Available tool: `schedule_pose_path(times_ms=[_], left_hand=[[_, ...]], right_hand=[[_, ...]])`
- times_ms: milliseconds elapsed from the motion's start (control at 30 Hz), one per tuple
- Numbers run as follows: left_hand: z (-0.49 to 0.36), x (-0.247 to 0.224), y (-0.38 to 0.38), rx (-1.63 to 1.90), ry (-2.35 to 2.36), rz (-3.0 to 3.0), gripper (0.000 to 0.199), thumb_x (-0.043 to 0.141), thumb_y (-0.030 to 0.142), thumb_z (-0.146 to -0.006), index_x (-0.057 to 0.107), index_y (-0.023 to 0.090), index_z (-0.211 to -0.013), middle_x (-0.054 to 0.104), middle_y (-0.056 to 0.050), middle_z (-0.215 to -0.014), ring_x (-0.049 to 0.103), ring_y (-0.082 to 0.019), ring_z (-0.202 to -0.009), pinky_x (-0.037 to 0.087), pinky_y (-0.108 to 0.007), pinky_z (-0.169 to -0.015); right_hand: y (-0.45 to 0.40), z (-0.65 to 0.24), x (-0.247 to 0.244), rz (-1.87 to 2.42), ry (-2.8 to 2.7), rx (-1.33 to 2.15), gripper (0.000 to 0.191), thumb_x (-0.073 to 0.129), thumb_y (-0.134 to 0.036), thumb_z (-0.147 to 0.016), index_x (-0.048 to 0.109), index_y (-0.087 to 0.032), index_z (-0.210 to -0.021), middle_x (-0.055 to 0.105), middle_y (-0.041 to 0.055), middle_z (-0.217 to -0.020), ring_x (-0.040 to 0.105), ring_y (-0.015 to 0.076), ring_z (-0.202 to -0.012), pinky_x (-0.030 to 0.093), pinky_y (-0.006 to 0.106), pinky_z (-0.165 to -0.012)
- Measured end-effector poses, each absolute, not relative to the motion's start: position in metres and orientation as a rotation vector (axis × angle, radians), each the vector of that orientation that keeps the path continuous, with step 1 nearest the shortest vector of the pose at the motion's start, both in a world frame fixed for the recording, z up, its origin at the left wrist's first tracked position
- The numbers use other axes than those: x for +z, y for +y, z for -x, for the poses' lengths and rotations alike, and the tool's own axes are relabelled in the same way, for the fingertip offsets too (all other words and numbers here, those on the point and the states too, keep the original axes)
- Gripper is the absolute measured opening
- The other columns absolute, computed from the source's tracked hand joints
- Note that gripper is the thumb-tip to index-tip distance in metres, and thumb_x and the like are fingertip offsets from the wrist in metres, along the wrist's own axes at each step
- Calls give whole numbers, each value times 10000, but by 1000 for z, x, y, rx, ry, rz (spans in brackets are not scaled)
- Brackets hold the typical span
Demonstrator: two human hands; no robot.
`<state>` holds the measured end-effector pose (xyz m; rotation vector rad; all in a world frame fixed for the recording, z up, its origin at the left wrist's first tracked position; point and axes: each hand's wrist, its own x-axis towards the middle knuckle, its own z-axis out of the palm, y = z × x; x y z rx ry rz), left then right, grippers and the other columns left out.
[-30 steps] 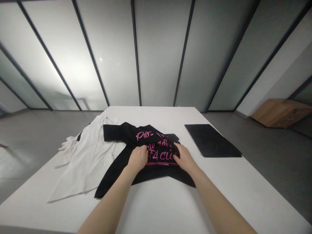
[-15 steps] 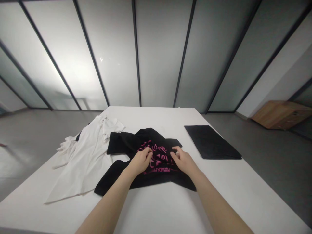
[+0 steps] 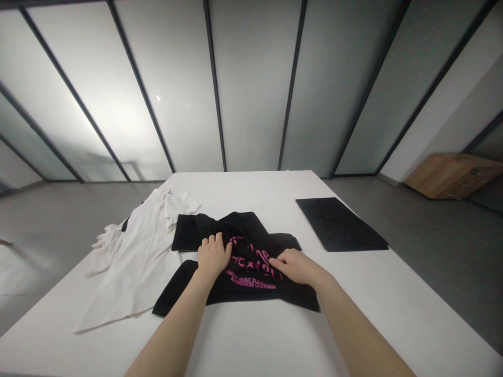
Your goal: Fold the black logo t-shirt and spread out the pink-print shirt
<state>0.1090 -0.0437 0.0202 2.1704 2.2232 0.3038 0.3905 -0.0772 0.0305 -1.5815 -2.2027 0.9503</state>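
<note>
A black T-shirt [image 3: 251,290] with pink lettering lies spread but rumpled in front of me, its sleeves out to the sides. My left hand [image 3: 213,255] rests flat on its left part, beside the print, fingers stretched out and the thumb a little apart. On the right side of the lettering, my right hand [image 3: 296,266] has its fingers bent in against the cloth, thumb pointing left; it appears to pinch the fabric, though the fingertips are partly hidden. Small creases run through the print between both hands.
A heap of white garments [image 3: 135,262] lies on the left of the white table [image 3: 251,340], close to the shirt's left sleeve. A flat, folded black cloth [image 3: 340,225] lies near the right edge. Beyond stand frosted glass panels [image 3: 255,94] and a wooden cabinet [image 3: 451,175].
My left hand has moved left and flattened onto the shirt. My right hand has come down onto the cloth with its fingers drawn together. The shirt's upper part and lettering have shifted and creased.
</note>
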Motion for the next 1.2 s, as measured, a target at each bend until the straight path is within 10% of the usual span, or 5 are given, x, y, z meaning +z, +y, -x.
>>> schedule_pose_path(times_ms=[333,533,800,1033,1200], left_hand=[[-97,25,-35,170,2185,-2017,378,428,447,-1068,623,203,-1282,780,-166,-1085,760,-337,-1027,545,-396,-818],[-98,26,-35,137,2116,-2066,268,430,311,-1053,682,221,-1041,782,-128,-1024,760,-294,-982,529,-368,-817],[-102,26,-37,306,1624,-2271,233,521,257,-958,690,226,-800,737,-35,-822,691,-200,-791,438,-290,-692],[-102,29,-43,282,1172,-2126,585,483,592,-1005,584,198,-586,524,8,-550,492,-140,-538,359,-284,-554],[-101,23,-38,505,1480,-1978,397,397,472,-1075,697,212,-1050,713,-22,-780,696,-201,-711,496,-290,-674]], right_hand=[[-77,-383,28,1309,-2206,643,552,474,-505,-1058,584,-259,-576,693,91,-1066,613,282,-1137,495,412,-1008],[-62,-382,9,1331,-1974,656,421,528,-452,-1005,576,-231,-650,672,95,-1193,675,258,-1053,525,414,-996],[-51,-386,-14,1531,-1541,841,624,589,-465,-960,442,-255,-1529,666,142,-1382,737,253,-1020,557,454,-989],[-49,-391,-12,1583,-1686,833,461,461,-502,-1043,655,-232,-1363,764,112,-1246,698,290,-1205,513,452,-1063],[-53,-397,-6,1612,-1727,767,496,428,-571,-1061,793,-250,-963,818,112,-1048,748,313,-1058,551,426,-921]])
